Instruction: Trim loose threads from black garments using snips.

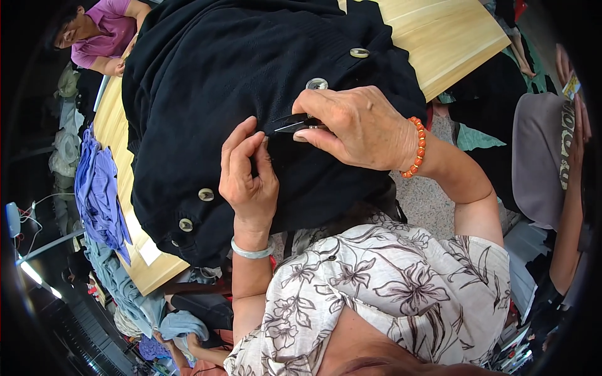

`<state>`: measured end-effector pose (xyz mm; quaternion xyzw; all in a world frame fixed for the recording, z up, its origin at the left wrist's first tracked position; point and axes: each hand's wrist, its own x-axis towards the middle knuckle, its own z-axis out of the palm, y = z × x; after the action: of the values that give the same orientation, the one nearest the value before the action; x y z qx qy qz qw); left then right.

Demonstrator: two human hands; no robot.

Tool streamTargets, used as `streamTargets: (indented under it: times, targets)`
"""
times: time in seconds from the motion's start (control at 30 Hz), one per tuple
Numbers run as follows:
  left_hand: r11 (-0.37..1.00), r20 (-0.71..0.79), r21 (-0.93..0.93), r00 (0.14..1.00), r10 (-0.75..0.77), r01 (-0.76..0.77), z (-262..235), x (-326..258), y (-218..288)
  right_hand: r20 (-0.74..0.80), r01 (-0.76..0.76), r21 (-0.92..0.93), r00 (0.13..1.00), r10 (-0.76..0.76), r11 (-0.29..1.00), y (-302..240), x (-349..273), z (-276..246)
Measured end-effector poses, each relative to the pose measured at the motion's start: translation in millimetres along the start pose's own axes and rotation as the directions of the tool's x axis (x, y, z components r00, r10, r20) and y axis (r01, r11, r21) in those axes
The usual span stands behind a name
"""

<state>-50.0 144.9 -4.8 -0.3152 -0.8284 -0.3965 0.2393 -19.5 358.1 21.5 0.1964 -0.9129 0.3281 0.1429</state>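
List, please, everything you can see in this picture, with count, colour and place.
garment: one, black knit, spread over the table, pinched by the left hand
buttons: four visible, pale, on the garment
thread snips: one, dark, in the right hand, tips at the fabric
table: one, light wood, under the garment
clothes pile: several, blue and grey, left of the table
other person: one, pink top, top left
beaded bracelet: one, orange, right wrist
bangle: one, pale, left wrist
left hand: one
right hand: one

a small yellow printed label or card [571,86] shows at the far right edge, partly hidden.
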Motion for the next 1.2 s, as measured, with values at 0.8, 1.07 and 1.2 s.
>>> streamTargets:
  times: [0.8,1.07,1.2]
  targets:
    - [0.994,0.020,-0.039,0.995,-0.102,0.103,3.8,-7.9,2.2,0.238,0.112,-0.204,0.969,-0.061,0.973,-7.4,21.8,8.0]
    - [0.956,-0.025,-0.225,0.979,-0.202,0.191,5.0,-10.2,-3.7,0.007,0.024,-0.121,1.000,-0.023,0.992,0.2,15.8,7.7]
    - [0.955,-0.018,-0.241,0.983,-0.185,0.175,4.1,-11.1,-8.1,-0.110,-0.017,-0.016,0.994,0.015,1.000,4.6,8.1,-0.7]
